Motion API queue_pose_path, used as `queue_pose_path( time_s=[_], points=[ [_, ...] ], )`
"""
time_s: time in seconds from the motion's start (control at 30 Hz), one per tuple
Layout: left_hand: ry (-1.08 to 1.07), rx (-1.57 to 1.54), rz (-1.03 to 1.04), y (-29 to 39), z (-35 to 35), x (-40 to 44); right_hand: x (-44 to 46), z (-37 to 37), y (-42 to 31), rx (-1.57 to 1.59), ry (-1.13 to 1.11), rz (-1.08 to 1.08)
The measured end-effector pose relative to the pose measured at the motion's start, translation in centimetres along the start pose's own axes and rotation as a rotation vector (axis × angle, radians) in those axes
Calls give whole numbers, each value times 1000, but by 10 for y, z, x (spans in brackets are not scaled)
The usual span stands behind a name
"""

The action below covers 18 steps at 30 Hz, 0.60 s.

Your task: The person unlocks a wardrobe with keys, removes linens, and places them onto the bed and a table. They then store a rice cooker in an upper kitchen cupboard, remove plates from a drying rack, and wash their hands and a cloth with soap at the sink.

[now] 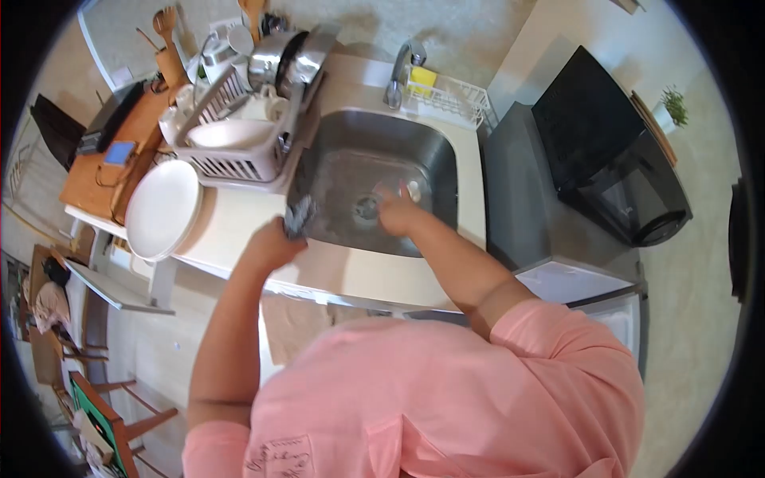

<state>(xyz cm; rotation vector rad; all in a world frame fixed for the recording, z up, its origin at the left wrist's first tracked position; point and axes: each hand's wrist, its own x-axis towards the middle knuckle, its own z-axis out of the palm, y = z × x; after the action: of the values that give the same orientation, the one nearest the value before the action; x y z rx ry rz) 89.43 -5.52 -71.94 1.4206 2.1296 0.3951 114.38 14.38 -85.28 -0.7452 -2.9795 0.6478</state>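
A crumpled dark grey cloth [300,217] pokes out of my left hand [275,245], whose fingers are closed round it at the sink's front left rim. Inside the metal sink [335,151], my right hand [401,215] reaches over the basin with its fingers apart. A small white thing [413,191] lies by those fingertips; I cannot make out its kind. The round drain [366,208] is just left of my right hand. At the back of the sink stands the faucet [396,76].
Left of the sink, a dish rack [239,166] holds bowls, mugs and pans. White plates [165,209] lean over the counter's left end. A wire basket [450,102] with a yellow sponge [422,77] sits behind the sink. A black appliance [613,151] stands at right.
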Motion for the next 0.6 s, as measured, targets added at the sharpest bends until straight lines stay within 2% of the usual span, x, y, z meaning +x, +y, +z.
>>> queue_pose_path(
  time_s=[0.07, 0.17, 0.2, 0.27, 0.33, 0.43, 0.5, 0.6],
  points=[
    [-49, -10, -28, -25, -17, -37, -2, 35, -4, -135, 25, -83],
    [-118, 42, 19, -70, -32, -84, -32, 1, -92, 251, 94, 347],
    [-137, 39, 21, -89, -33, -95, -36, 0, -111, 265, 115, 379],
    [-151, 43, 42, -112, -39, -118, -39, -8, -143, 71, -127, 686],
    [-238, -37, -39, -128, -47, -143, -45, -11, -163, 70, -82, 708],
    [-254, 32, -41, -141, -58, -171, -47, -10, -184, 76, -81, 787],
    [-272, 38, -72, -148, -63, -183, -48, -2, -197, -30, -38, 850],
    [-252, -31, -57, -169, -61, -190, -47, 19, -228, -48, 91, 738]
  ],
)
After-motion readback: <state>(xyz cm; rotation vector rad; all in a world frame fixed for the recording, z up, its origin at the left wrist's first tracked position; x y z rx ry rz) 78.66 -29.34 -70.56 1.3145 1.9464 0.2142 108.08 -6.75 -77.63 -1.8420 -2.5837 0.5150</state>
